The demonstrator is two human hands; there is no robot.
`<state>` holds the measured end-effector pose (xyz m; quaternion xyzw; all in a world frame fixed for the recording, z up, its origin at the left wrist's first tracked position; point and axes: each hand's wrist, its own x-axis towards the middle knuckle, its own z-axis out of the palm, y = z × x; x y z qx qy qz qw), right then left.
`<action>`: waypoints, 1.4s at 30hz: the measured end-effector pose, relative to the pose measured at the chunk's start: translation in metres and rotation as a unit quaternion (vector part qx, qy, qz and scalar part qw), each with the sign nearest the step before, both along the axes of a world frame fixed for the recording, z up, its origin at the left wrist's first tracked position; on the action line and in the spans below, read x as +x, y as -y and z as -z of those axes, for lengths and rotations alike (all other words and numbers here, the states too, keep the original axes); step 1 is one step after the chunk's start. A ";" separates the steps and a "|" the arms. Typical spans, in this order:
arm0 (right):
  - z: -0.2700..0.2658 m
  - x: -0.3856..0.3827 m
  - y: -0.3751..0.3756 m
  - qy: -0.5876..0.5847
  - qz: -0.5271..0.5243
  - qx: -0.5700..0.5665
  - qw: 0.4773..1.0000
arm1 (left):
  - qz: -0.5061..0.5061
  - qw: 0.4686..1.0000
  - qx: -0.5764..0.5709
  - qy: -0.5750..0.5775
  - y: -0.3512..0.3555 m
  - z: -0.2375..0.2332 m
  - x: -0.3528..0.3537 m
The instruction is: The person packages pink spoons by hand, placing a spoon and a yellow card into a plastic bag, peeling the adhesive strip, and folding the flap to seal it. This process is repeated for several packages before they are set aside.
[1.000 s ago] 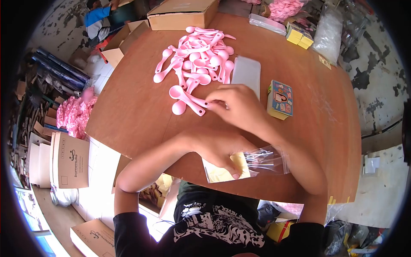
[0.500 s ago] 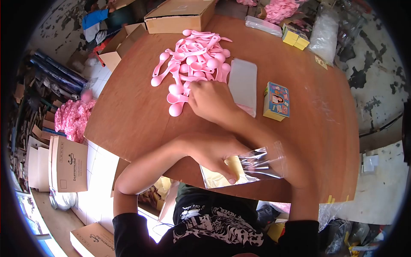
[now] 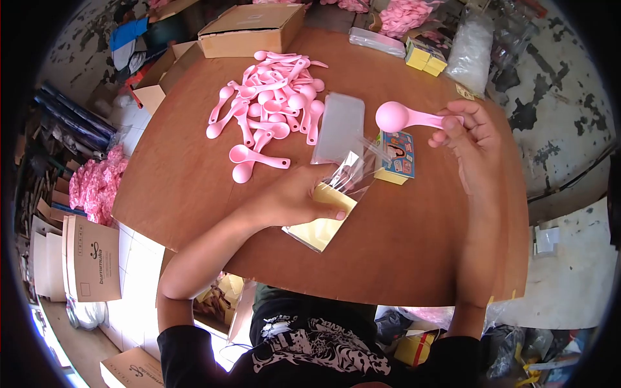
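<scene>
My right hand [image 3: 475, 142] is raised at the right, its fingers closed on the handle of a pink measuring spoon [image 3: 393, 118] whose rounded bowl faces up and points left. My left hand [image 3: 288, 199] grips a clear plastic bag [image 3: 356, 169] with a pale yellow card [image 3: 317, 229] in it; the bag's free end points away from me. Just beyond that hand, two pink spoons [image 3: 259, 157] lie close to a larger heap of pink spoons [image 3: 275, 97]. A stack of flat clear bags [image 3: 339, 123] lies beside the heap, and a stack of printed cards [image 3: 400, 155] stands partly behind the bag.
An open-topped cardboard box [image 3: 168, 74] and a closed carton [image 3: 252, 31] stand at the table's far left. More yellow cards [image 3: 425, 57] and a packet of clear bags [image 3: 377, 41] lie at the back right. Another person [image 3: 129, 42] is at the far left.
My right hand has lifted a pink spoon off the heap and swung it to the right. My left hand has moved forward with the bag and card, turning the bag's end away from me.
</scene>
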<state>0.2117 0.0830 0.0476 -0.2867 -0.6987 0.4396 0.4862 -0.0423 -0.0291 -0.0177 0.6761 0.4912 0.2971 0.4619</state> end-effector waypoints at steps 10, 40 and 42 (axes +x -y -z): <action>0.008 -0.001 -0.001 0.133 -0.169 -0.064 0.974 | 0.019 0.994 0.106 0.023 0.000 0.017 0.006; -0.050 -0.020 0.034 0.232 -0.007 0.404 0.885 | -0.118 0.939 0.279 0.163 0.004 0.021 0.010; -0.044 -0.017 0.043 0.191 -0.029 0.343 0.919 | -0.122 0.939 0.280 0.156 0.004 0.020 0.009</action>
